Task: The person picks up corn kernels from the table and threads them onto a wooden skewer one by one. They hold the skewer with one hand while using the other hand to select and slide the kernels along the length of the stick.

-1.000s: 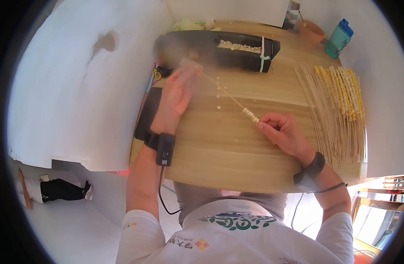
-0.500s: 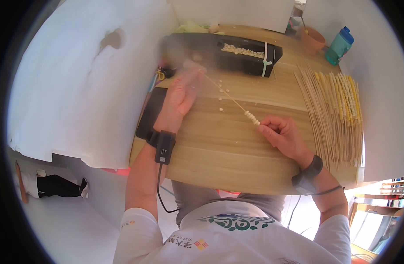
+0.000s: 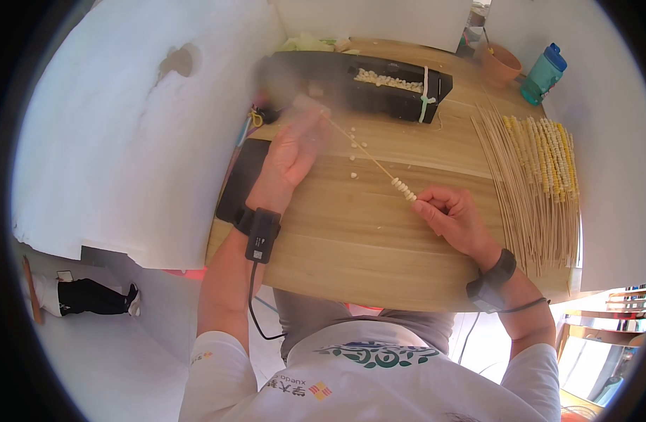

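My right hand (image 3: pixel 453 218) pinches the lower end of a thin stick (image 3: pixel 376 163), beside several pale beads (image 3: pixel 403 188) threaded on it. The stick slants up and left to my left hand (image 3: pixel 298 144), whose fingertips lie in a hazy patch by its far end; what they hold is blurred. Just beyond is a long black box (image 3: pixel 390 105) with an opening full of pale pieces (image 3: pixel 388 80). A few loose pale pieces (image 3: pixel 354 175) lie on the wooden table (image 3: pixel 351 246) near the stick.
Bare sticks (image 3: pixel 506 197) and bead-covered sticks (image 3: pixel 545 155) lie at the right. A clay pot (image 3: pixel 500 65) and a blue-green bottle (image 3: pixel 544 74) stand behind them. A dark flat object (image 3: pixel 244 179) lies at the left edge. A person's dark-clothed legs (image 3: pixel 94 297) show at lower left.
My left hand and forearm have shifted very slightly. The stick, its beads and my right hand look almost unchanged.
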### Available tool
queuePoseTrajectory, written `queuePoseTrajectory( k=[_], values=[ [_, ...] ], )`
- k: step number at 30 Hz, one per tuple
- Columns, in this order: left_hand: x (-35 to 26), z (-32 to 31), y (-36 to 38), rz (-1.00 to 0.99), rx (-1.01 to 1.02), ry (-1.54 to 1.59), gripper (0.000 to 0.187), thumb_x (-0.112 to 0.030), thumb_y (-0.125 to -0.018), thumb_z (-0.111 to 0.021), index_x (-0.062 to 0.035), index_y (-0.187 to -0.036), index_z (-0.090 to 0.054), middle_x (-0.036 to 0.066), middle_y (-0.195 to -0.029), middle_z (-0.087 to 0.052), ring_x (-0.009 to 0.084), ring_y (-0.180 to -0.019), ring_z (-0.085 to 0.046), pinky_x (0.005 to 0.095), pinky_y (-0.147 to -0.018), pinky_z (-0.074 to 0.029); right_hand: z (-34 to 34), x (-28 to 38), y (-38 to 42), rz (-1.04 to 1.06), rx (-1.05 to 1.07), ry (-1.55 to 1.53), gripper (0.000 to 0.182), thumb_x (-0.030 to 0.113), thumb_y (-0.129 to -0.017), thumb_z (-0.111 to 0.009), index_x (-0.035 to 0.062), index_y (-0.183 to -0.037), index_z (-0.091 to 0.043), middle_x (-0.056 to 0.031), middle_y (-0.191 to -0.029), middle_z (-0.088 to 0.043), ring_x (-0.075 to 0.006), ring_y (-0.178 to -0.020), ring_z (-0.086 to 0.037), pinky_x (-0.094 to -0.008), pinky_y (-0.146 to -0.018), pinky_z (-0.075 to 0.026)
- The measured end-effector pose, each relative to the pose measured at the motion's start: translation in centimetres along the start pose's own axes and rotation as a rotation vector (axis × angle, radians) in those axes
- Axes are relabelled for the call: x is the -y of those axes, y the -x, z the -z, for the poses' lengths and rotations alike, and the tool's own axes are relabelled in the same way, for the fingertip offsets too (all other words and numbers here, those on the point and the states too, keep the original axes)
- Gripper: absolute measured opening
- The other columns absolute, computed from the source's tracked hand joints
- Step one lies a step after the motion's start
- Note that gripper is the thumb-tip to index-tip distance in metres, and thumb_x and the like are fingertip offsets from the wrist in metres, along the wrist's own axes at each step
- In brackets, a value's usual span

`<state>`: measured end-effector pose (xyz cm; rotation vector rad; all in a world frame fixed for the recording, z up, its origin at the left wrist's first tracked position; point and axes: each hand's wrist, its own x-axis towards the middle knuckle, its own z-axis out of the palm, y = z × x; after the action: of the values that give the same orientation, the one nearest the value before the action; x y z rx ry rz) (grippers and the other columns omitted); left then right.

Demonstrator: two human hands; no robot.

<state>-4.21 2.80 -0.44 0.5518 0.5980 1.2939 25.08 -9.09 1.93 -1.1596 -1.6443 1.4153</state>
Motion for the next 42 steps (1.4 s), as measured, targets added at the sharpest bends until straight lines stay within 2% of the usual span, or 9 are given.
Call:
queuePoseTrajectory(
  k=[10,15,22,28,34,42],
  values=[
    [0.6,-0.2,0.4,0.105,0.055,0.015,0.02,-0.009,-0.093,-0.063,0.004,-0.107,-0.06,0.006,-0.096,-0.062,0.0115,-0.082,-0.059,0.0245,-0.076,-0.053,-0.3,0.3,0.0,0.016,-0.053,0.059,0.016,0.015,-0.097,-0.059,0.0006,-0.09,-0.062,0.0094,-0.059,-0.041,-0.0006,-0.055,-0.029,-0.0219,-0.047,-0.023],
    [0.7,-1.0,1.0,0.156,0.073,0.016,0.024,-0.007,-0.093,-0.062,0.0045,-0.113,-0.057,0.008,-0.102,-0.062,0.0124,-0.085,-0.06,0.0266,-0.078,-0.053,-0.3,0.3,0.1,0.007,-0.051,0.044,0.017,0.015,-0.096,-0.059,0.0002,-0.089,-0.061,0.0092,-0.059,-0.041,-0.001,-0.055,-0.029,-0.0221,-0.047,-0.023],
    [1.3,-1.6,1.4,0.135,0.103,-0.01,0.018,-0.006,-0.094,-0.06,0.0012,-0.11,-0.059,0.01,-0.106,-0.062,0.0131,-0.087,-0.06,0.0277,-0.08,-0.054,-0.4,0.3,0.0,0.04,-0.075,0.057,0.017,0.015,-0.096,-0.059,0.0006,-0.088,-0.061,0.0092,-0.06,-0.04,-0.0012,-0.056,-0.028,-0.0224,-0.048,-0.023],
    [1.1,-2.7,1.8,0.175,0.099,-0.005,0.016,-0.011,-0.094,-0.061,-0.0018,-0.106,-0.062,0.01,-0.107,-0.064,0.0128,-0.086,-0.06,0.0276,-0.078,-0.053,-0.3,-0.2,-0.1,0.067,-0.077,0.0,0.018,0.017,-0.097,-0.06,0.0008,-0.088,-0.061,0.0095,-0.06,-0.04,-0.0012,-0.056,-0.028,-0.0222,-0.048,-0.022],
    [1.1,-2.5,1.8,0.145,0.104,-0.026,0.017,-0.013,-0.094,-0.061,-0.001,-0.106,-0.062,0.007,-0.097,-0.064,0.0121,-0.083,-0.059,0.0276,-0.076,-0.052,-0.3,0.1,0.0,0.075,-0.062,0.006,0.018,0.017,-0.097,-0.06,0.0011,-0.088,-0.06,0.0096,-0.059,-0.04,-0.0009,-0.055,-0.028,-0.0218,-0.048,-0.022],
    [1.0,-2.6,1.9,0.091,0.051,-0.138,0.023,-0.006,-0.092,-0.063,0.0032,-0.113,-0.062,0.005,-0.092,-0.062,0.0111,-0.08,-0.057,0.026,-0.074,-0.05,-0.2,-0.1,-0.1,0.066,-0.033,0.005,0.018,0.017,-0.097,-0.06,0.0016,-0.087,-0.06,0.0096,-0.058,-0.039,-0.0008,-0.054,-0.029,-0.0218,-0.047,-0.022]
  ],
)
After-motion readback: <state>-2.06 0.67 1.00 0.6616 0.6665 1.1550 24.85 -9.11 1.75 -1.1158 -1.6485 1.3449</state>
